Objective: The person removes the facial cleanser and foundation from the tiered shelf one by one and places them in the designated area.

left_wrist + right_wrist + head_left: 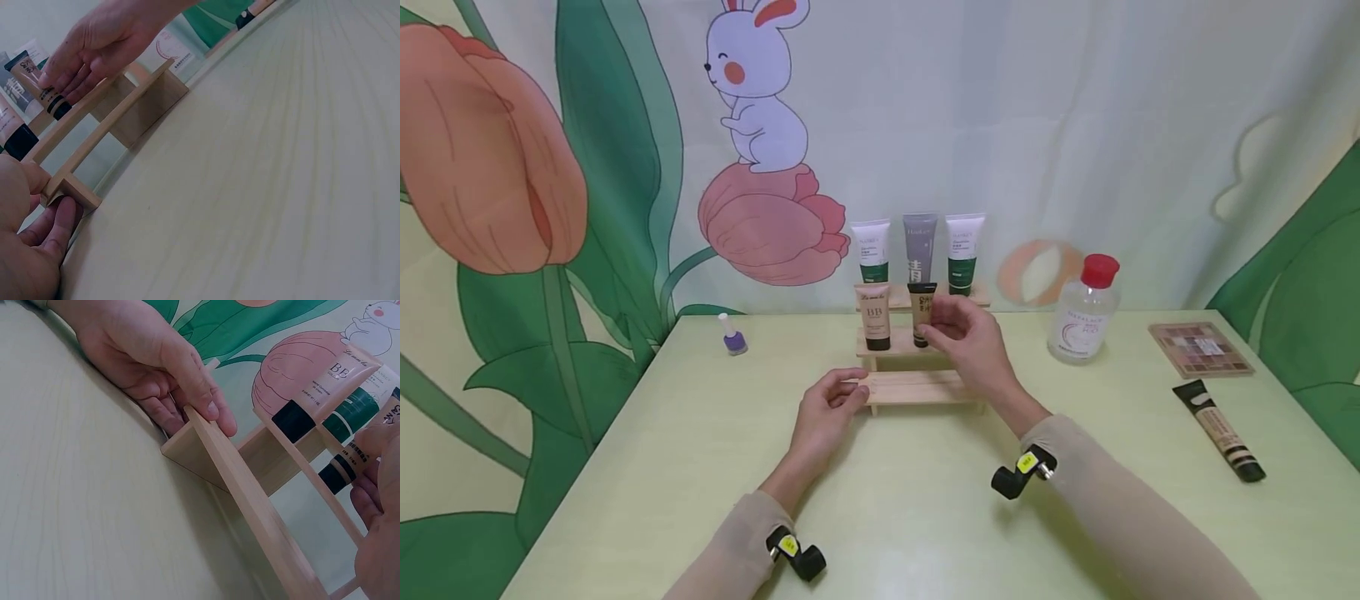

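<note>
A three-step wooden rack stands at the back middle of the table. My left hand grips the left end of its lowest step, thumb above and fingers below in the left wrist view. My right hand pinches a small gold-beige tube with black ends, upright at the middle step. Left of it on that step stands a pinkish BB cream tube on its black cap. On the top step are two white-and-green tubes, a left one and a right one, with a grey-purple tube between them.
A purple nail polish bottle with a white cap stands at the left. To the right are a clear bottle with a red cap, an eyeshadow palette and a lying beige-and-black tube. A printed curtain hangs behind the table.
</note>
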Demonstrator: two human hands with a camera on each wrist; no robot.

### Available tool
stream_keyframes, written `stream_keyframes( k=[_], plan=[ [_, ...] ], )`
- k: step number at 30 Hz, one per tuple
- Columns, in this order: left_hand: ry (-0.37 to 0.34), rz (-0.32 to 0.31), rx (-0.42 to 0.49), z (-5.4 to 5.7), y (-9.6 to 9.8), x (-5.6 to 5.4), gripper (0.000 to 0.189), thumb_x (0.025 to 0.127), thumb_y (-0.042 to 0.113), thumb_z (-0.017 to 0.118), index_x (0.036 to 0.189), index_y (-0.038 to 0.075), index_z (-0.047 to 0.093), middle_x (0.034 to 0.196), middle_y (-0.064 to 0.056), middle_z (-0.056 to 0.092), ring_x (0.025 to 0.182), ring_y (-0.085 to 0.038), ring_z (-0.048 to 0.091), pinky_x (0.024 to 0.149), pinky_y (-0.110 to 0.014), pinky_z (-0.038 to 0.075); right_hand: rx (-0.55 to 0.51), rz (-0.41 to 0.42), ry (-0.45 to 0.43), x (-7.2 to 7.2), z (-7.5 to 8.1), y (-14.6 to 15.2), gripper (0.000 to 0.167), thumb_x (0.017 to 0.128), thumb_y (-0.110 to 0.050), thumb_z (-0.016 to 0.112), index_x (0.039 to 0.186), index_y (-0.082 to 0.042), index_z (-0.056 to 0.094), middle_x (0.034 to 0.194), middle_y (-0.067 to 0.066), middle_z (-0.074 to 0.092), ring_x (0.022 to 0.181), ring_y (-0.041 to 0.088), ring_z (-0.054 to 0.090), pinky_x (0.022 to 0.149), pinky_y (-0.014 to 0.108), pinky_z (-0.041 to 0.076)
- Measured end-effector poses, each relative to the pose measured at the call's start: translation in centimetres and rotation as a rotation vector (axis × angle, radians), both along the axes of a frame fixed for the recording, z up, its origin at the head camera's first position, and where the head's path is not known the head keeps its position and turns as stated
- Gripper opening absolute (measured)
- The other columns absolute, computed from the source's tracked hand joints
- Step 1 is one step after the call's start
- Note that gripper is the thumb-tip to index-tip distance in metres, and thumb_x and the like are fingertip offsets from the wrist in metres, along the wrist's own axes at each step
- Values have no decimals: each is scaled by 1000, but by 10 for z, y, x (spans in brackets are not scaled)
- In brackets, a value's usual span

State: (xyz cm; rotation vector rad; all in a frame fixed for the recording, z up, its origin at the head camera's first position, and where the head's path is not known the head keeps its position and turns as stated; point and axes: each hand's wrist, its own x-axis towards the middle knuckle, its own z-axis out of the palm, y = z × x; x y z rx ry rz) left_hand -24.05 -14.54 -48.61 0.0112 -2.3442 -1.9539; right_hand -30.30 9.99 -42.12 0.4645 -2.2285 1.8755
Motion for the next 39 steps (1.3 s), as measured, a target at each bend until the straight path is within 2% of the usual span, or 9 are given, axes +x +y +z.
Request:
stream_keyframes(
  k=[5,13,18,22,25,31,39],
  plan=[
    [-6,-5,-7,-2,1,4,24,108,15,76,132,14,78,117,-11,79,102,-17,71,83,-20,56,16,-5,-5,4,-4,1,39,101,-5,83,137,-2,69,128,17,74,119,27,71,101,24,59],
    [-18,-7,-6,-4,4,6,24,108,15,76,132,14,78,117,-10,79,100,-15,70,82,-20,55,20,-21,-7,7,-1,1,36,101,-6,84,134,-2,71,126,16,75,117,28,72,100,24,60],
    [-2,-1,-9,-3,4,6,24,108,15,76,132,14,78,116,-11,79,101,-16,72,82,-20,56,24,-28,15,8,3,2,34,101,-5,83,133,-2,72,125,16,75,117,28,72,100,26,60],
    [1,-1,-11,-3,4,5,24,108,14,76,132,13,78,115,-11,80,102,-18,73,82,-20,56,-16,-40,22,12,9,8,33,101,-2,82,132,0,72,126,18,75,116,27,72,99,25,60],
    [-2,6,-14,-3,3,4,24,108,14,76,132,14,78,115,-11,80,103,-18,73,83,-20,56,-34,-51,28,17,15,17,34,100,-1,82,133,1,72,127,19,75,115,26,72,98,23,60],
    [4,8,-16,-3,2,2,25,108,13,76,132,14,78,116,-11,80,102,-16,72,83,-20,56,7,-80,80,29,25,51,33,102,-4,81,134,0,71,129,17,74,114,21,71,98,19,59],
    [3,11,-32,-1,1,1,25,108,14,76,133,14,78,117,-10,80,102,-14,72,83,-20,56,82,-191,96,50,35,96,39,106,-13,80,142,-4,70,133,11,72,114,13,69,100,13,55]
  ],
)
